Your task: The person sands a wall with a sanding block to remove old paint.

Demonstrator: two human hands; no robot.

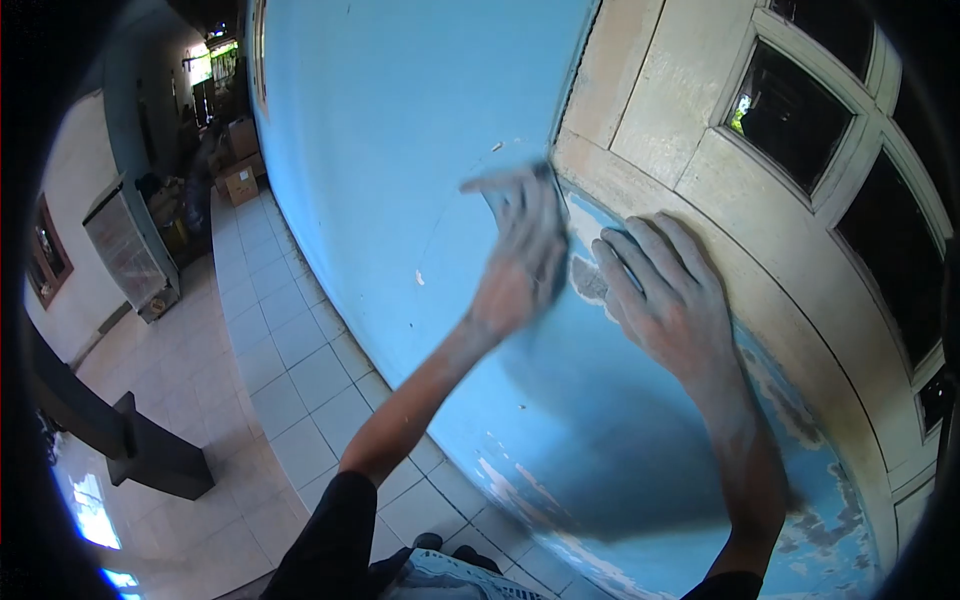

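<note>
My left hand (520, 250) is pressed to the blue wall (400, 150) beside the edge of the cream door frame (620, 175). It is dusty and slightly blurred. A thin dark edge shows at its fingertips and a dark patch between thumb and fingers, but what it holds is too unclear to name. To its right, my right hand (675, 310) lies with fingers apart over the border of wall and frame, dusty and holding nothing visible. A grey patch of bare plaster (588, 278) shows between the hands.
Peeling paint (520, 490) marks the lower wall. Glass panes (790, 115) sit in the cream woodwork at right. Floor tiles (300, 360) run along the wall. At left are a dark post (160, 455), a glass-fronted cabinet (130, 245) and cardboard boxes (240, 185).
</note>
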